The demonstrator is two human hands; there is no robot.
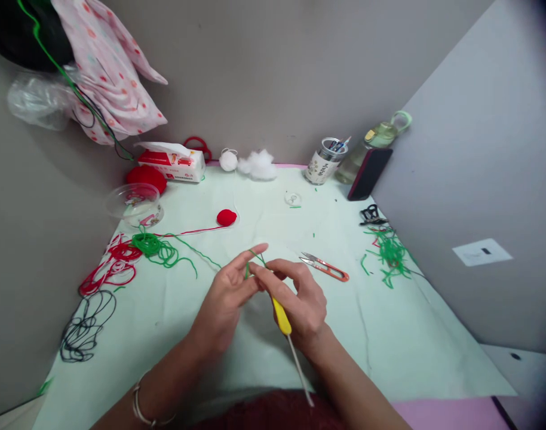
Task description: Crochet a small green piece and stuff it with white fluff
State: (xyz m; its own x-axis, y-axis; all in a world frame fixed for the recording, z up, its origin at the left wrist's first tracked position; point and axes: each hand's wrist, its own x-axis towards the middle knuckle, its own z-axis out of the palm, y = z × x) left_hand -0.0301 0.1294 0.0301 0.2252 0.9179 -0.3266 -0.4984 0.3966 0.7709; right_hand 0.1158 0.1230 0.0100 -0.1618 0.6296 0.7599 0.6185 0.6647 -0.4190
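Note:
My left hand has green yarn running over its raised index finger, with thumb and fingers pinched near the working strand. A crochet hook with a yellow handle is gripped in my right hand, its pale shaft end pointing down toward me. The hook's tip is hidden among the fingers, where both hands meet over the table. From my left hand the strand leads back to a loose green yarn pile. Orange-handled thread snips lie just right of my right hand.
A small red crocheted ball lies beyond my hands. Red yarn and black yarn lie left, by a clear plastic tub. Green scraps, a phone, a bottle and a pen tin stand or lie right.

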